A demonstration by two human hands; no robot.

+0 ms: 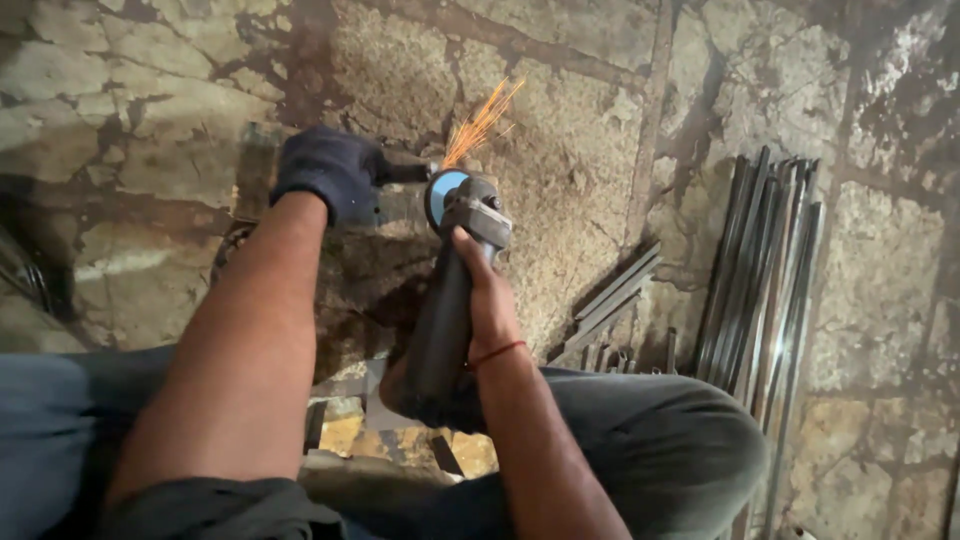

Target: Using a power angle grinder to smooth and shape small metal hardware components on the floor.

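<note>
While sparks are thrown upward from the disc, the scene is laid out as follows.

Right hand: the right hand (pixel 487 305) is wrapped round the body of the angle grinder (pixel 450 300); the fingers are closed on the dark barrel, the thumb laid along its top toward the head.

Grinder axis: the long axis is seen to run from the person's lap up and away, slightly rightward, ending at the blue-faced disc (pixel 440 195).

Left hand: the left hand (pixel 328 170), covered by a dark glove, is curled shut over the metal workpiece (pixel 385 200) on the floor; how tightly it is gripped cannot be told under the glove.

Key relation: the disc is met by the workpiece just right of the gloved fingers, so the left hand is the nearer one to the cutting point; the right hand is kept farther back along the barrel.

Sparks: an orange spray (pixel 482 120) is cast away from the person.

Surroundings: a bundle of steel rods (pixel 765 270) is laid well to the right on the stone floor (pixel 560 90), with shorter cut strips (pixel 615 300) between it and the grinder.
</note>
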